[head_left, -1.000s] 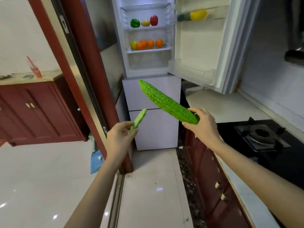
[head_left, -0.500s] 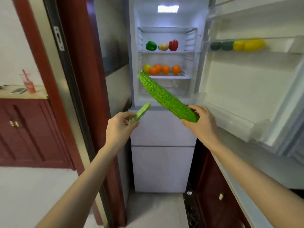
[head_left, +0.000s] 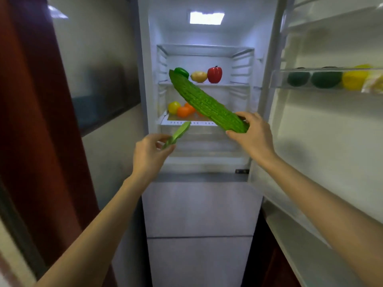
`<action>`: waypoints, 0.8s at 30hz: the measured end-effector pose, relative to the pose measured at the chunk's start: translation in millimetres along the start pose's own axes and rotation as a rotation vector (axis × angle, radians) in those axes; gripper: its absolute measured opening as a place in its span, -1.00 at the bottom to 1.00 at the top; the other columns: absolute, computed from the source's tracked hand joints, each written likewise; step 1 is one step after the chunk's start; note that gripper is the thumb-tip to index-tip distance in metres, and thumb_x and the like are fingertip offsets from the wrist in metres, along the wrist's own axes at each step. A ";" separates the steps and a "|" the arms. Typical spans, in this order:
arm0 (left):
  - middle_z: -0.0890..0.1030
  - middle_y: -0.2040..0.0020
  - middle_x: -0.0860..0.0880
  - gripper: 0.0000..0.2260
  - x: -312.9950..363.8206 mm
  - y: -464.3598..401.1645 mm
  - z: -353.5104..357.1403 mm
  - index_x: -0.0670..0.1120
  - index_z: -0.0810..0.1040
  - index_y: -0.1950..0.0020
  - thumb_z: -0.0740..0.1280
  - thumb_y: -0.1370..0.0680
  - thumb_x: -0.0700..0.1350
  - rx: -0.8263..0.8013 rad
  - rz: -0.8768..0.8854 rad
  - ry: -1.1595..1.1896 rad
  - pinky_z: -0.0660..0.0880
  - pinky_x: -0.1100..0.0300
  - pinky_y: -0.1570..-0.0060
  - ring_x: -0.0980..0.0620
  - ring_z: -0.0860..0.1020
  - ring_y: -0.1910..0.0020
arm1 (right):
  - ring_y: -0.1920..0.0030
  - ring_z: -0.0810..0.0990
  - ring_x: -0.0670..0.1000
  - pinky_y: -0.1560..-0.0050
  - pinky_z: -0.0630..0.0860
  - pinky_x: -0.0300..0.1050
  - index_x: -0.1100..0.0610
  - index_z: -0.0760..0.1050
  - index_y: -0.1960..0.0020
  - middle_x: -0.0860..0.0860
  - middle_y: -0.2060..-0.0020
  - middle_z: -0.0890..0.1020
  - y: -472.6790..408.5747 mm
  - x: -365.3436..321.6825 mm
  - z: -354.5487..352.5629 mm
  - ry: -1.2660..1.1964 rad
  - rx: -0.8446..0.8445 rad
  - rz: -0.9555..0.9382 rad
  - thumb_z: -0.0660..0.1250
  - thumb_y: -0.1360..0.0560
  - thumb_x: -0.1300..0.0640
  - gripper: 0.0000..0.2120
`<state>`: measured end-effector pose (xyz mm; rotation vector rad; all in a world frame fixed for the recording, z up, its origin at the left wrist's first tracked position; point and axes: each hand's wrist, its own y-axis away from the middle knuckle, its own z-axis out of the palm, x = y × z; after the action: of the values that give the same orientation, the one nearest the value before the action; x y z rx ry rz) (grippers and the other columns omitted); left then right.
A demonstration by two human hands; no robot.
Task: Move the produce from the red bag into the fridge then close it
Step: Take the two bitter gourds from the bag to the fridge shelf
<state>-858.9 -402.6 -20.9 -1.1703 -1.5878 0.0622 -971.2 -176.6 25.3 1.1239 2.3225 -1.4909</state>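
My right hand (head_left: 251, 135) grips the near end of a long bumpy green bitter gourd (head_left: 205, 104), which slants up to the left across the open fridge (head_left: 205, 34). My left hand (head_left: 149, 154) pinches a small pale green pod (head_left: 178, 134) in front of the lower shelf edge. On the upper shelf sit a green pepper (head_left: 182, 71), a yellow fruit (head_left: 199, 76) and a red pepper (head_left: 214, 74). The lower shelf holds a yellow-green fruit (head_left: 173, 107) and oranges (head_left: 184, 111). The red bag is not in view.
The fridge door (head_left: 323, 125) stands open to the right, its rack (head_left: 327, 78) holding dark green and yellow produce. A dark red door frame (head_left: 41, 121) and a grey wall panel are at the left. Closed lower drawers (head_left: 201, 210) sit below the compartment.
I have come closer to the fridge, which now fills the view. Both hands have moved forward and up with the gourd and the pod, now level with the lower shelf.
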 end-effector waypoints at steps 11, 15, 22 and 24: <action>0.65 0.04 0.00 -0.79 -13.0 -154.5 65.5 -0.04 0.65 -0.02 0.47 -0.39 -0.14 0.091 0.118 -0.017 0.53 0.14 0.06 0.06 0.57 0.17 | 0.01 0.53 0.08 0.20 0.39 -0.12 0.01 0.52 -0.18 0.06 -0.01 0.54 -185.8 25.6 80.6 0.107 -0.003 -0.062 0.43 -0.31 0.03 -0.56; 0.65 0.10 0.03 -0.77 -13.0 -198.3 87.0 0.02 0.65 0.03 0.42 -0.34 0.01 0.067 0.196 0.001 0.56 0.03 0.11 0.06 0.59 0.18 | -0.04 0.52 0.10 0.05 0.50 -0.02 0.06 0.49 -0.23 0.09 -0.08 0.53 -234.5 38.9 102.4 0.168 -0.006 -0.107 0.47 -0.30 0.03 -0.49; 0.63 0.11 0.03 -0.80 -19.7 -258.4 120.7 -0.04 0.65 0.00 0.46 -0.39 -0.10 0.027 0.336 -0.005 0.57 0.04 0.13 0.08 0.58 0.21 | -0.06 0.49 0.10 0.14 0.33 -0.13 0.05 0.49 -0.25 0.08 -0.07 0.53 -315.0 50.4 122.9 0.329 -0.123 -0.145 0.49 -0.32 0.04 -0.49; 0.63 0.10 0.03 -0.80 -25.7 -268.3 131.0 -0.03 0.64 0.00 0.46 -0.39 -0.10 0.007 0.355 -0.002 0.57 0.04 0.13 0.08 0.58 0.20 | -0.07 0.48 0.09 0.13 0.30 -0.14 0.05 0.48 -0.26 0.08 -0.09 0.52 -336.6 56.3 127.7 0.370 -0.160 -0.150 0.50 -0.32 0.05 -0.47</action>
<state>-1132.2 -490.1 65.4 -1.4350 -1.3641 0.2993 -1266.4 -329.0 174.9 1.2992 2.7693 -1.1934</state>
